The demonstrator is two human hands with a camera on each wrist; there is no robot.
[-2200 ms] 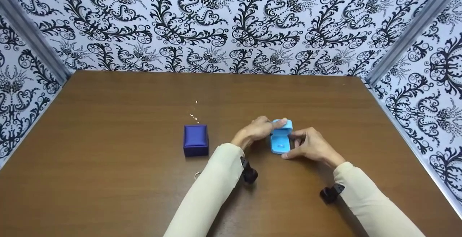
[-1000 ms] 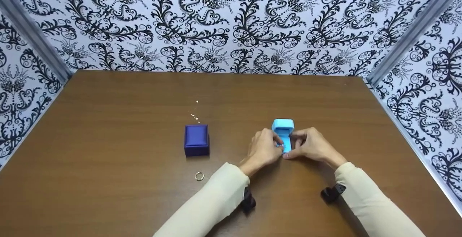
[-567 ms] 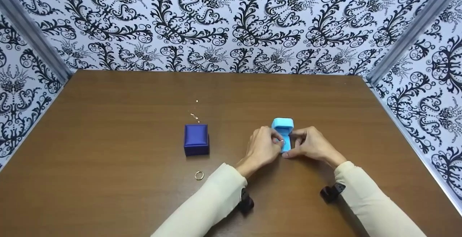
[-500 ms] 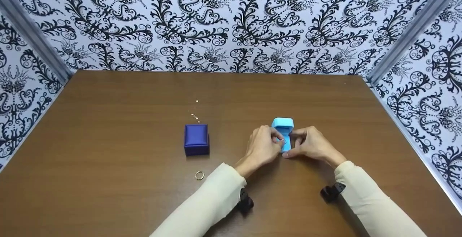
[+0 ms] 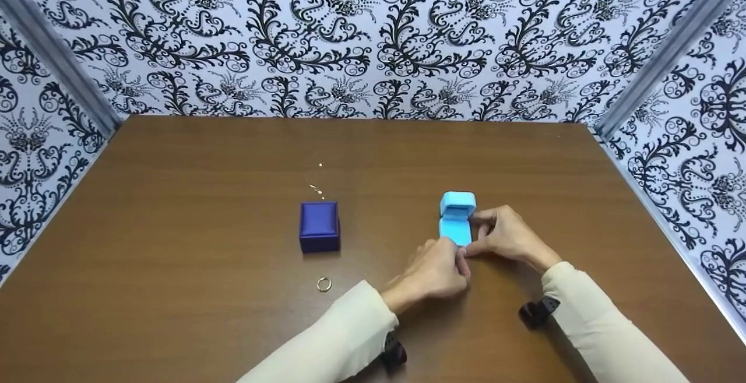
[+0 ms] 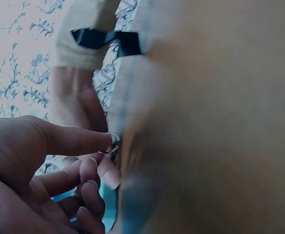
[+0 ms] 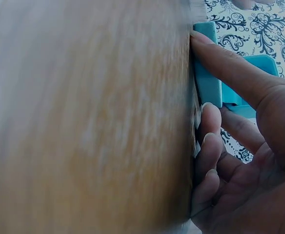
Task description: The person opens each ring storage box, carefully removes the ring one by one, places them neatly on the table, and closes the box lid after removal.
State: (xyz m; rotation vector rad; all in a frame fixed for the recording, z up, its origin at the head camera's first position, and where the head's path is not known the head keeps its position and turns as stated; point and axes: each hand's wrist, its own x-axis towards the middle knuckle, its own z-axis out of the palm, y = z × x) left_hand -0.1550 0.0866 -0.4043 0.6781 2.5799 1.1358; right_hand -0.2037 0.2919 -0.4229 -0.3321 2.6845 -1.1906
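A small light blue ring box (image 5: 457, 201) stands on the table with its lid up and its inside facing the person. My right hand (image 5: 508, 238) steadies it from the right, thumb at the front corner and fingers behind. In the right wrist view the thumb lies along the side of the box (image 7: 208, 73). Just in front of the box is my left hand (image 5: 440, 269), its fingers bent. A silver ring (image 6: 114, 144) shows at the tip of its thumb in the left wrist view, pinched there; in the head view the hand hides it.
To the left stands a closed dark blue box (image 5: 319, 225). Nearer the person lies a gold-coloured ring (image 5: 324, 284) on the brown table (image 5: 192, 243). Tiny bright bits (image 5: 317, 190) lie behind the blue box. Patterned walls (image 5: 373, 39) enclose the back and sides.
The left hand first touched the lid, then reached into the box, and has now drawn back towards the person with the silver ring. The right hand and the box have stayed in place.
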